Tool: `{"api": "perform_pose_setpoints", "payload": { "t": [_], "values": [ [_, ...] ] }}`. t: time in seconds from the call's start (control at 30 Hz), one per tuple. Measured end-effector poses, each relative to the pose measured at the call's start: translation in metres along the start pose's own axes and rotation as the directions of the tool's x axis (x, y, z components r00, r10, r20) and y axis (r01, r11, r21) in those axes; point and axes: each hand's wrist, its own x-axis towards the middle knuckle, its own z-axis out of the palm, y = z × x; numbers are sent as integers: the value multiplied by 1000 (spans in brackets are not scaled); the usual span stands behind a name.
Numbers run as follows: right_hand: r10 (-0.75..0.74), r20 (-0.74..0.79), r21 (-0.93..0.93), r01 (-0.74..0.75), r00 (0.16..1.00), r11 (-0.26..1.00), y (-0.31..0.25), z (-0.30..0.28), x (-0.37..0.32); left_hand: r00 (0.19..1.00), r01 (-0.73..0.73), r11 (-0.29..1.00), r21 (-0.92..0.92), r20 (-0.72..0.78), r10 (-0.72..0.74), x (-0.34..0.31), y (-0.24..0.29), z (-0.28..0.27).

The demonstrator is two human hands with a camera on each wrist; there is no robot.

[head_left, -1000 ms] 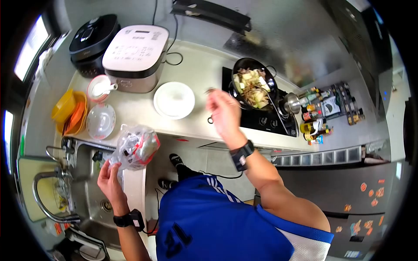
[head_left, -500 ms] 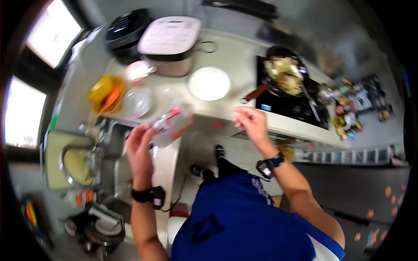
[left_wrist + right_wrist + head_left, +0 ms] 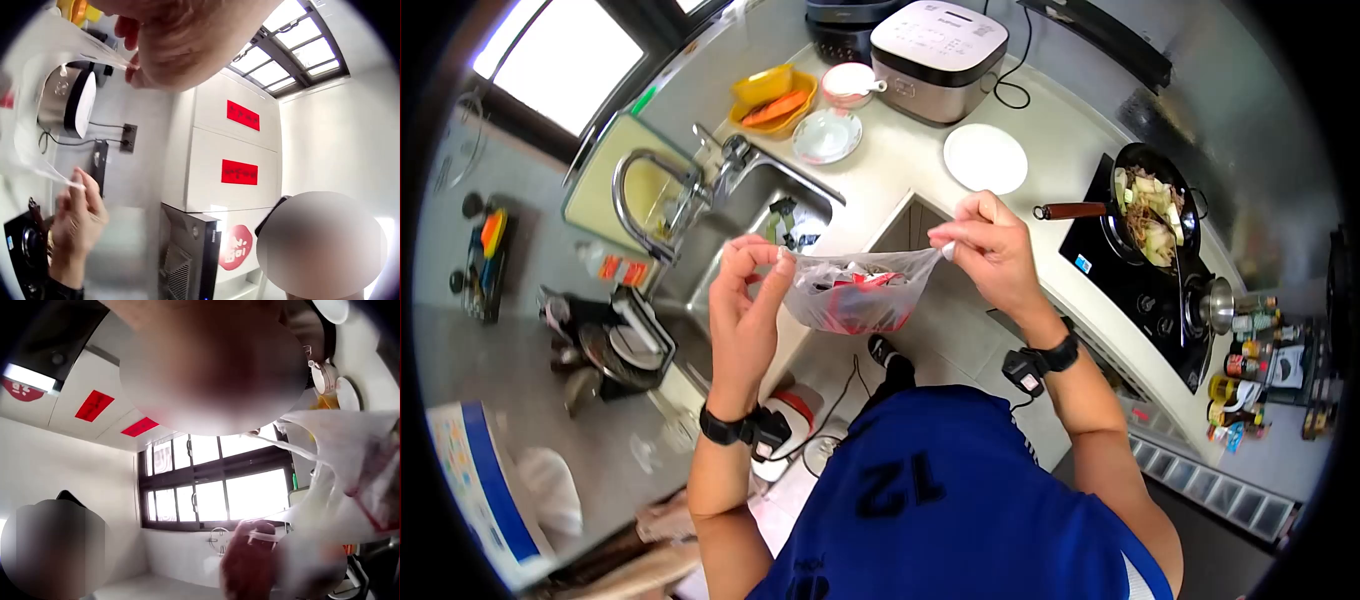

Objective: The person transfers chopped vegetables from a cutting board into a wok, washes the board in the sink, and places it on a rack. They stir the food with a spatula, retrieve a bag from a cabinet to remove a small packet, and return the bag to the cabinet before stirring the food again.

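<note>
Kitchen table beyond; left hand and right hand, grips pinched, hold a plastic bag by its rim; blue shirt reads "12".

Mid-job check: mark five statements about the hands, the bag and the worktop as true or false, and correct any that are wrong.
1. The left hand and right hand both pinch the plastic bag. True.
2. The plastic bag lies flat in the sink. False: the plastic bag hangs between the left hand and right hand.
3. The frying pan stands on the hob with food in it. True.
4. The rice cooker stands open. False: its lid is down.
5. The white plate lies on the counter between the rice cooker and the hob. True.
</note>
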Motion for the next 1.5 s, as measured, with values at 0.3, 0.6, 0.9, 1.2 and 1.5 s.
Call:
{"api": "perform_pose_setpoints", "payload": {
  "t": [0.3, 0.6, 0.9, 1.2, 1.5],
  "values": [
    [-278, 516, 99, 266, 810, 959, -87, -50, -76, 787, -404, 911, 86, 540, 298, -116, 7, 116],
    [-172, 234, -147, 210, 957, 967, -122, -152, -187, 643, 60, 988, -146, 762, 73, -166, 22, 197],
    [-13, -72, -260, -6, 997, 966, -157, -165, -249, 498, 193, 968, -162, 866, 46, -181, 63, 216],
    [-250, -44, -497, 196, 967, 845, -184, -140, -243, 587, -176, 970, -169, 773, 241, -167, 100, 188],
    [112, 137, 104, -126, 984, 986, -168, -136, -166, 140, -982, 187, -23, 578, 804, -151, 126, 164]
  ]
}}
